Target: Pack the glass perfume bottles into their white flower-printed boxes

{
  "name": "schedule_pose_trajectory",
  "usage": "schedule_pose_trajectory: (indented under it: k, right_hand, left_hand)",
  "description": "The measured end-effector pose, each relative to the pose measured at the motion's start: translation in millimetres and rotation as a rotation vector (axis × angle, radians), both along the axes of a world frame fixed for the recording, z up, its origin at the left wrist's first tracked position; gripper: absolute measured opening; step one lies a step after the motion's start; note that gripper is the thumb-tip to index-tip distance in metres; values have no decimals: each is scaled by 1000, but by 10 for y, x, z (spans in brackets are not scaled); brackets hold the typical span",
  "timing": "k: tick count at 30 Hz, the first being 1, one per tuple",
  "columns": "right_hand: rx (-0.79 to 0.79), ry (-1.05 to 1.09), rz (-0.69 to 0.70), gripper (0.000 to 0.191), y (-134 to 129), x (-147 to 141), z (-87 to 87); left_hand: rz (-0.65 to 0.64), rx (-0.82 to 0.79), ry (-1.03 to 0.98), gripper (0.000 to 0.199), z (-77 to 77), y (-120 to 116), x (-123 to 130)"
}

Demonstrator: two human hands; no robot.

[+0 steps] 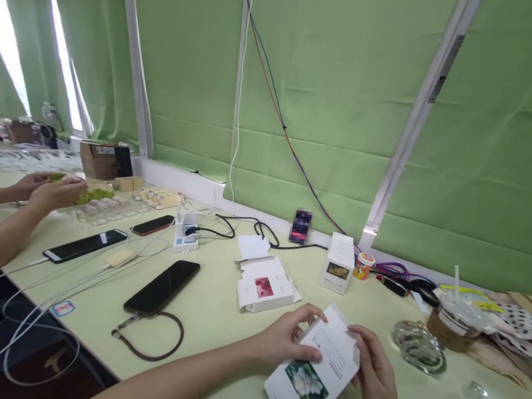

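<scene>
White flower-print box (312,380) held low over bench (209,311) | left hand (285,337) grips its left edge | right hand (377,376) clasps its right side | opened box (265,287) beyond | black phone (163,287) left

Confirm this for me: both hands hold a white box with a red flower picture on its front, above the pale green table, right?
Not quite. The head view shows the left hand and right hand holding the white box above the pale green table, but the flower pictured on its front is white, set on dark green. The reddish picture is on the open box lying farther back.
</scene>
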State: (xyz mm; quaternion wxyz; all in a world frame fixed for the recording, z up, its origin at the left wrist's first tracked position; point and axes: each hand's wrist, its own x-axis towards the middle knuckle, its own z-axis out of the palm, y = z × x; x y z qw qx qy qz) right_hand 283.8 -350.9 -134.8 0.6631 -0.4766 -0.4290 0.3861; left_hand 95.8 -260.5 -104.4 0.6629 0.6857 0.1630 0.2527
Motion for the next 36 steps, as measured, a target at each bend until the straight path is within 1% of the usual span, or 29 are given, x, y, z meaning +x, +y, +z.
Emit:
schedule_pose_trajectory:
  k: [3,5,9,12,16,22,27,31,32,34,36]
  right_hand:
    - [-14,37,38,36,-52,-38,40]
    - [-29,69,37,35,-82,-77,77]
    - [-62,97,37,35,-110,-121,102]
    - [-87,81,62,35,-98,-90,60]
    - [-100,36,111,35,-69,-27,13]
    - [-102,26,107,32,-79,-14,16]
    - [-101,-12,130,30,-78,7,-9]
    - [-98,-16,173,28,-56,14,6]
    - [-90,-9,163,28,-52,7,20]
    - [-60,9,98,31,-52,-21,58]
    - [-26,36,33,42,-64,-54,101]
  left_hand:
    - [-8,-84,-67,60,-72,-14,34]
    - [1,-109,-109,55,-94,-23,45]
    - [62,-103,-146,40,-63,-35,40]
    - [96,-110,-131,36,-35,-39,37]
    - [123,-122,-107,35,-27,-54,46]
    - [134,-130,-85,35,-23,-75,55]
    - [137,-94,-76,36,-38,-44,46]
    - [141,-40,-75,36,-14,-36,34]
    - [140,-27,-83,37,-5,-41,31]
    - [132,1,-102,38,8,-57,24]
    - [123,45,-121,39,2,-74,14]
